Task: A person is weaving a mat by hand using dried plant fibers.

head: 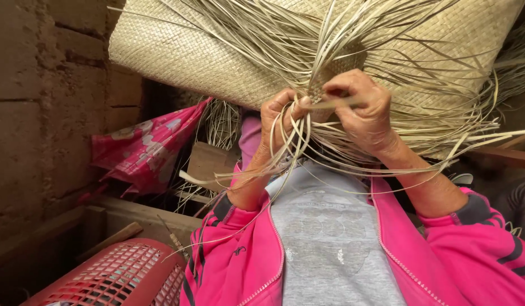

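Weaving in progress: a small woven start (337,67) with loose palm-leaf strips (296,141), held raised before a finished woven mat (177,51). Left hand (280,116) curled shut around a bundle of strips; right hand (361,107) pinching one strip. Judged next: lacing that strip needs tension. Counted: two hands, one red plastic basket (118,277).

A rustic home weaving workshop. Evidence: rough mud-brick wall (41,85), finished woven mat (177,51), loose straw strips (387,34), red plastic basket (121,277), timber planks (143,218), and a pink patterned cloth (143,147) stowed against the wall.
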